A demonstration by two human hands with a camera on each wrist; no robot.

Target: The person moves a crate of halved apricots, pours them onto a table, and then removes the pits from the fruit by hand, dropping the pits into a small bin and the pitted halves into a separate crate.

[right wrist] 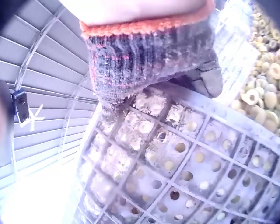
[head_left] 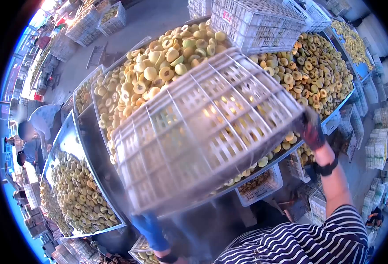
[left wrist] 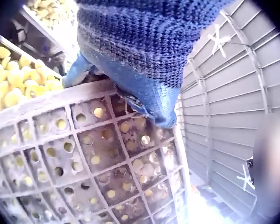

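Note:
A large white plastic lattice crate (head_left: 172, 132) is tilted over a heap of halved yellow-green fruit (head_left: 158, 66) on a metal table. Its gridded, perforated side faces the head camera, and fruit shows through the holes. At the crate's near left corner, my left hand (head_left: 149, 229) in a blue coated glove grips the edge; the left wrist view has its fingers (left wrist: 163, 105) wrapped over the rim. My right hand (head_left: 312, 130), in a dark knit glove with an orange cuff (right wrist: 149, 25), holds the right corner. Parts of both hands' fingers are hidden behind the crate.
Stacked white crates (head_left: 255, 26) stand at the table's back. A second metal table with fruit halves (head_left: 79, 193) is at left, where a person (head_left: 44, 121) stands. Below the front edge sits a white basket (head_left: 262, 187). More crate stacks (head_left: 381, 145) line the right.

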